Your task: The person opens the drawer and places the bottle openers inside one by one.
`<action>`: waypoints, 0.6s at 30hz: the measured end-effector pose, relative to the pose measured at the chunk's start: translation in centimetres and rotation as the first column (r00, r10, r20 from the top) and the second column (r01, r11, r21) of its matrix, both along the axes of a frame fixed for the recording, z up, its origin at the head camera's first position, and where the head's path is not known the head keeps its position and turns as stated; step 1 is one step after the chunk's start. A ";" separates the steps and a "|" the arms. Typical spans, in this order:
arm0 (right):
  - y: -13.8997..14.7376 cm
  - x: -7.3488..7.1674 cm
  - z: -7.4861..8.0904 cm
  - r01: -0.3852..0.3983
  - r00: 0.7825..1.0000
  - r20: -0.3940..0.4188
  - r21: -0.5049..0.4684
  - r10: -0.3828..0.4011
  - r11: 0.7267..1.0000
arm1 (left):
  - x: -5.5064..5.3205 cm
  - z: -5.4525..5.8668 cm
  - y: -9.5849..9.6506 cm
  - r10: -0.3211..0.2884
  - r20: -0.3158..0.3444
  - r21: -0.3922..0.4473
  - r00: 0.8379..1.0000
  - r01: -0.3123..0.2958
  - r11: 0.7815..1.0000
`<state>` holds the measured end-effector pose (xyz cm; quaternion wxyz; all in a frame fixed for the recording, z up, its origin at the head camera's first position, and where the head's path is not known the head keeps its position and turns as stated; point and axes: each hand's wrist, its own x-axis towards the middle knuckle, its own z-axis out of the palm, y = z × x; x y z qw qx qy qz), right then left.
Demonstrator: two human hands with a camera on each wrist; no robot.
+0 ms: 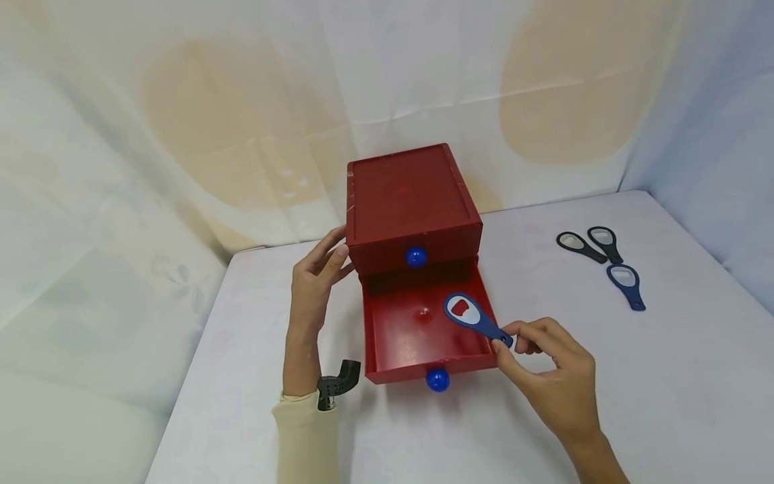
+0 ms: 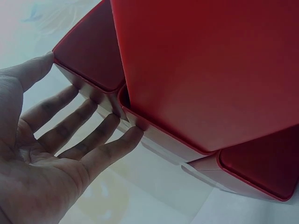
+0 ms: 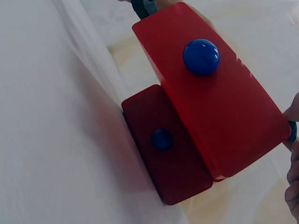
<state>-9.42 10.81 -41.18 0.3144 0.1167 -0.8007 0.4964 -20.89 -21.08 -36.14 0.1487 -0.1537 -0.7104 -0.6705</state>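
Observation:
A red chest of drawers (image 1: 417,195) with blue knobs stands on the table, one drawer (image 1: 402,329) pulled out below the shut top drawer. My left hand (image 1: 314,279) rests its fingertips against the chest's left side, fingers fairly straight, thumb at the front corner. In the left wrist view the fingertips of that hand (image 2: 60,144) touch the red wall. Between thumb and fingers my right hand (image 1: 556,376) pinches the narrow end of a blue bottle opener (image 1: 484,323). Its pale oval head overlaps the pulled-out drawer's right side.
Two black bottle openers (image 1: 583,247) (image 1: 607,243) and another blue one (image 1: 629,286) lie on the table at the right. Seen from the right wrist, a shut lower drawer (image 3: 154,112) sits under the pulled-out one. White cloth (image 1: 417,74) hangs behind the table.

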 end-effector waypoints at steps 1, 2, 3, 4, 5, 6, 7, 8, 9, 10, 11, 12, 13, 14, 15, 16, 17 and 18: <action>-0.1 0.0 0.0 -0.004 1.000 0.005 0.002 0.004 1.000 | 0.0 0.0 0.0 -0.001 -0.001 0.002 1.000 0.001 1.000; -0.1 0.0 0.0 -0.009 1.000 0.006 -0.001 0.009 1.000 | -0.1 0.0 0.1 -0.001 -0.001 0.002 1.000 0.001 1.000; -0.2 0.0 -0.1 -0.014 1.000 0.004 -0.002 0.014 1.000 | -0.1 0.0 0.1 -0.003 -0.003 0.004 1.000 0.003 1.000; -0.3 0.0 -0.1 -0.020 1.000 0.002 -0.009 0.020 1.000 | -0.1 0.0 0.1 -0.004 -0.005 0.006 1.000 0.005 1.000; -0.4 0.0 -0.1 -0.026 1.000 0.000 -0.013 0.026 1.000 | -0.2 0.0 0.1 -0.006 -0.005 0.008 1.000 0.006 1.000; -0.4 0.0 -0.2 -0.033 0.999 -0.013 -0.016 0.032 0.999 | -0.2 0.0 0.1 -0.007 -0.006 0.009 1.000 0.007 1.000; -0.5 -0.1 -0.3 -0.040 0.999 -0.018 -0.023 0.040 0.999 | -0.2 0.0 0.1 -0.009 -0.006 0.010 1.000 0.009 1.000; -0.5 -0.1 -0.3 -0.043 0.999 -0.028 -0.026 0.043 0.999 | -0.2 0.0 0.1 -0.008 -0.005 0.009 1.000 0.008 1.000; -0.6 -0.1 -0.3 -0.043 0.999 -0.032 -0.024 0.042 0.999 | -0.2 0.0 0.1 -0.009 -0.004 0.009 1.000 0.009 1.000; -0.5 -0.1 -0.3 -0.047 0.999 -0.028 -0.029 0.046 0.998 | -0.2 0.0 0.1 -0.009 -0.003 0.008 1.000 0.009 1.000; -0.5 -0.1 -0.3 -0.043 0.999 -0.027 -0.024 0.043 0.999 | -0.1 0.0 0.1 -0.009 -0.002 0.008 1.000 0.009 1.000; -0.5 -0.1 -0.3 -0.038 0.999 -0.028 -0.020 0.037 0.999 | -0.1 0.0 0.1 -0.008 -0.002 0.008 1.000 0.008 1.000; -0.4 0.0 -0.2 -0.030 0.999 -0.019 -0.015 0.030 0.999 | -0.1 0.0 0.1 -0.008 -0.001 0.009 1.000 0.008 1.000; -0.4 0.0 -0.2 -0.023 1.000 -0.022 -0.011 0.023 1.000 | -0.1 0.0 0.0 -0.007 -0.001 0.008 1.000 0.007 1.000; -0.2 0.0 -0.2 -0.019 1.000 -0.019 -0.006 0.019 1.000 | -0.1 -0.1 0.0 -0.006 -0.001 0.007 1.000 0.006 1.000; -0.1 0.0 -0.1 -0.018 1.000 -0.017 -0.005 0.017 1.000 | -0.1 -0.1 0.0 -0.005 0.000 0.007 1.000 0.005 1.000; 0.0 -0.1 -0.1 -0.014 1.000 -0.024 0.003 0.014 1.000 | 0.0 -0.1 0.0 -0.004 0.002 0.007 1.000 0.004 1.000; 0.2 -0.2 -0.2 -0.016 0.999 -0.029 0.008 0.016 1.000 | 0.0 -0.1 0.0 -0.005 0.002 0.010 1.000 0.005 1.000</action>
